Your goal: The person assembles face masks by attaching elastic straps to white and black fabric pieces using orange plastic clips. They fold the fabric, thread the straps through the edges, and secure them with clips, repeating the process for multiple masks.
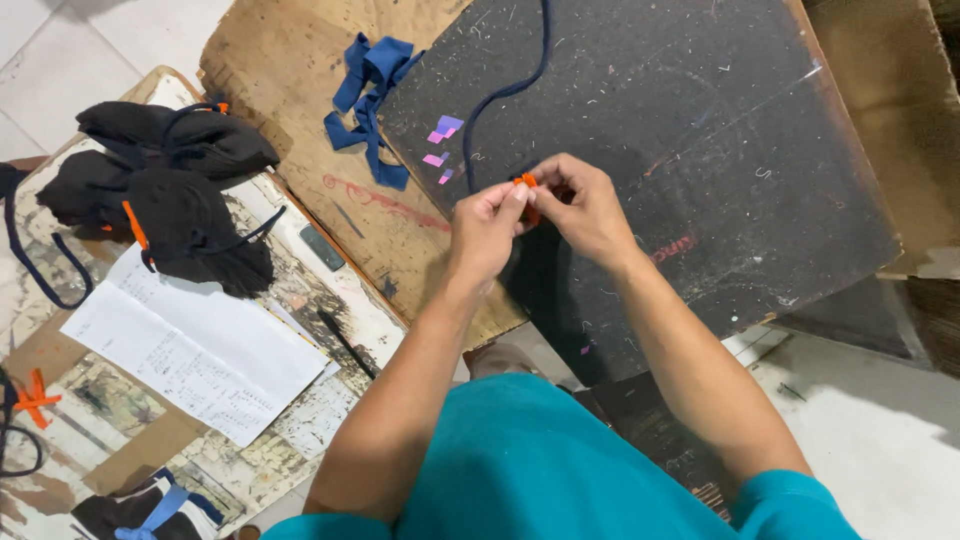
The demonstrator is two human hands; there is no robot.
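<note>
- Pinching a small orange piece (526,181) between both hands, you hold it just above the black board (700,150).
- Your left hand (485,228) is nearly closed, thumb and forefinger tips pressed on the piece from the left.
- Your right hand (590,205) is curled the same way, fingertips meeting it from the right; the rest of the piece is hidden behind your fingers, so its long axis cannot be told.
- A dark blue cord (505,92) runs from the piece up and away from you, bending once, then straight off the top edge.
- Small pink and violet paper bits (441,140) lie on the board just left of the cord.
- Blue fabric strips (368,105) lie tangled on the brown board (290,70), left of the black one.
- Further left, black cloth bundles (170,185) with orange tags sit on a worn table (330,300).
- A white written sheet (195,350), rectangular and tilted, lies below the bundles, with a black pen (346,343) beside it.
</note>
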